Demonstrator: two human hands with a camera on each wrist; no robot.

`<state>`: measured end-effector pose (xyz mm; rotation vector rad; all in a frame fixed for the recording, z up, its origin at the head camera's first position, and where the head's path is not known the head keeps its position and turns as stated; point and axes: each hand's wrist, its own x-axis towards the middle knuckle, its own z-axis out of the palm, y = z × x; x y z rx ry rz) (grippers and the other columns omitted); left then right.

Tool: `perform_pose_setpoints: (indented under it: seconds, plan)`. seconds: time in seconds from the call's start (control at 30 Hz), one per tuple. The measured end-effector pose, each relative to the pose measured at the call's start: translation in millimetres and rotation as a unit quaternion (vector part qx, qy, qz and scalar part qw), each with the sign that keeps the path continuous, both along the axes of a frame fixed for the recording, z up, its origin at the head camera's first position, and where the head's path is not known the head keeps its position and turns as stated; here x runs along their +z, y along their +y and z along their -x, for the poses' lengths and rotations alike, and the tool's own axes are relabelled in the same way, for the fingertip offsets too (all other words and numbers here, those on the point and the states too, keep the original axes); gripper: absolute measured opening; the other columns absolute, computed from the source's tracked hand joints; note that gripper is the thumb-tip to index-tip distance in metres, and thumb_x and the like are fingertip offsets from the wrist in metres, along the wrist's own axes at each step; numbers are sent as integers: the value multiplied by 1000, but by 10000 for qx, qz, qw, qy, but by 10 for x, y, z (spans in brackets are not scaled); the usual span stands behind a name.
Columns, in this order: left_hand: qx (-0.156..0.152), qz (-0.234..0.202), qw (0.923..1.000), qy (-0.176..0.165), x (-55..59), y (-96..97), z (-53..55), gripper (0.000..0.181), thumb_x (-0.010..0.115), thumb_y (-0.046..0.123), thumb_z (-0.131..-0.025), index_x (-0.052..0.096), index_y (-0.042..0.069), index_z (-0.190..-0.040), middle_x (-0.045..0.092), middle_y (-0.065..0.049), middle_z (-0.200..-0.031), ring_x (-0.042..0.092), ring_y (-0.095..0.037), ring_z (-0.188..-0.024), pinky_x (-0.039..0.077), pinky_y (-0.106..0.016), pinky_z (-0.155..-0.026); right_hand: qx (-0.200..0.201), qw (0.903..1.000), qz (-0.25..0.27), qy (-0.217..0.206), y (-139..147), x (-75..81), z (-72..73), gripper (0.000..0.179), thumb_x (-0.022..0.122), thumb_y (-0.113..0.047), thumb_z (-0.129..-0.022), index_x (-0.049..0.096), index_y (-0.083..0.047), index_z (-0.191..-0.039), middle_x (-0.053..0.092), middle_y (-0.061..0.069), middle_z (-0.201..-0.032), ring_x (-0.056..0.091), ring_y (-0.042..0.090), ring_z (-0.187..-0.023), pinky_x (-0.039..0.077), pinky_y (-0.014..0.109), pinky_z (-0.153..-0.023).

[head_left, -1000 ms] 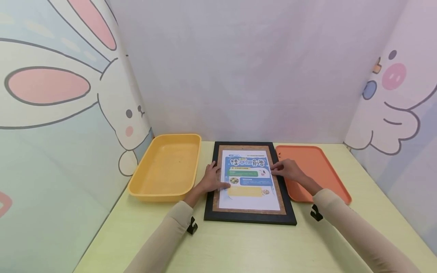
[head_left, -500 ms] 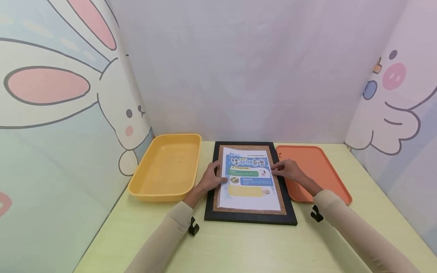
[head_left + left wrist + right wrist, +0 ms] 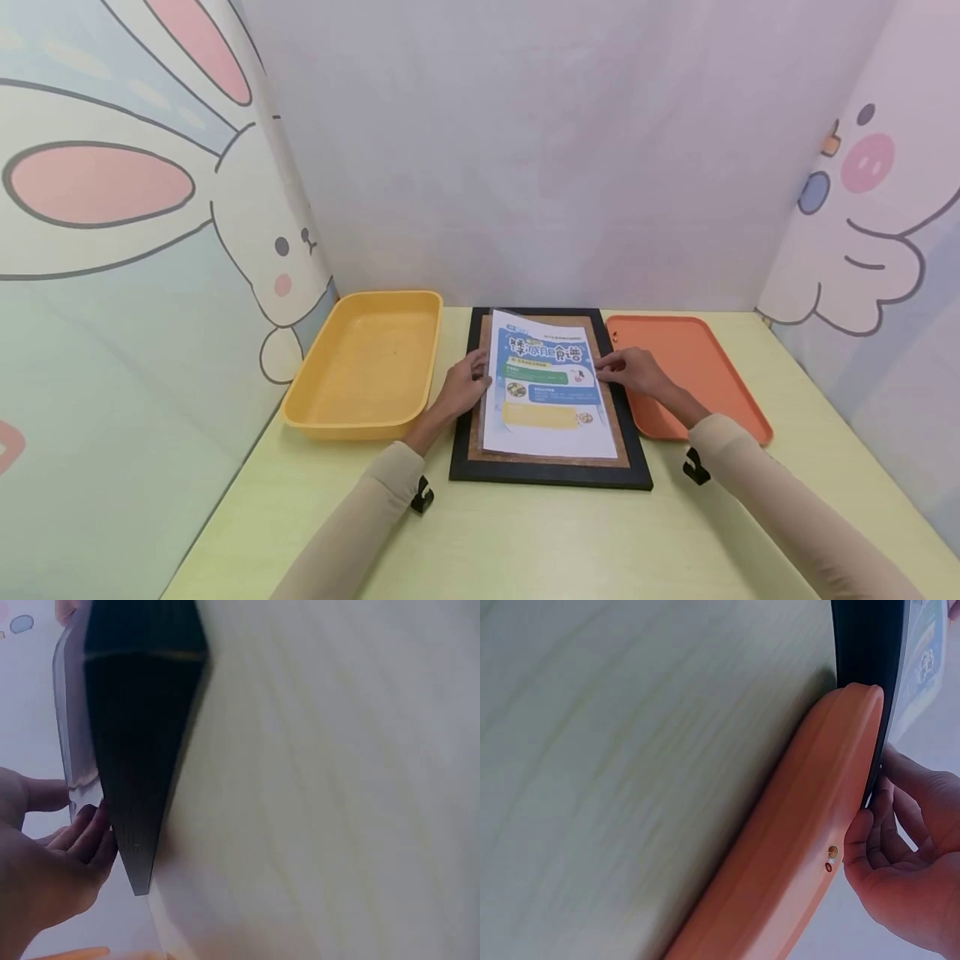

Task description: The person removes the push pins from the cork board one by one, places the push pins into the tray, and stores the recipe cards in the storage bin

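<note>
A printed poster with a clear plastic layer lies over a black picture frame with a brown backing. Its left side is raised off the backing, most at the top left. My left hand pinches the left edge; in the left wrist view the thumb and fingers meet around the clear edge, beside the frame's black side. At the poster's right edge, my right hand pinches with thumb and fingertips. The right wrist view has this hand against the frame side, above the orange tray.
A deep yellow tray stands left of the frame. Close on the right lies a shallow orange tray, reaching under the right forearm. Pale wooden tabletop stretches in front. Printed curtains enclose the back and sides.
The poster's left side has risen from the backing, its top left corner most. My left thumb has drawn back from the poster's face to its left edge. The right hand has barely moved.
</note>
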<state>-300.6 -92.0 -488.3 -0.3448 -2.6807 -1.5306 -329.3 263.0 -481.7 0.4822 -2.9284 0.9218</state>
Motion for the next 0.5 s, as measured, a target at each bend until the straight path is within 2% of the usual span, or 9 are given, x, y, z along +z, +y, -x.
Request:
perform_pose_setpoints:
  seconds: [0.1, 0.23, 0.37, 0.5]
  plan:
    - [97, -262, 9996, 63, 34, 36, -9, 57, 60, 0, -99, 45, 2, -154, 61, -17, -144, 63, -28, -127, 53, -45, -102, -41, 10000, -28, -15, 11, 5, 9, 27, 81, -11, -91, 78, 3, -114, 74, 9, -94, 58, 19, -75, 45, 26, -61]
    - [365, -695, 9969, 47, 56, 70, -17, 57, 60, -7, -95, 50, 3, -151, 67, -15, -137, 65, -26, -123, 53, -43, -99, -11, 10000, -41, 42, 22, -8, 11, 26, 81, -11, -91, 78, 2, -114, 75, 8, -93, 60, 19, -76, 48, 27, -64]
    - [683, -895, 9936, 80, 77, 81, -32, 58, 58, -13, -92, 54, 3, -148, 68, -15, -136, 66, -26, -119, 53, -42, -98, 63, 9997, -49, 250, 24, -28, -14, 26, 81, -14, -91, 79, 0, -112, 76, 9, -96, 66, 19, -80, 54, 29, -70]
    - [856, -995, 9913, 97, 107, 66, -31, 59, 56, -14, -92, 55, 7, -148, 67, -14, -138, 70, -26, -109, 57, -39, -91, 142, 9989, -11, 456, 31, -22, -57, 29, 82, -17, -92, 78, 1, -114, 77, 11, -99, 71, 23, -85, 60, 37, -74]
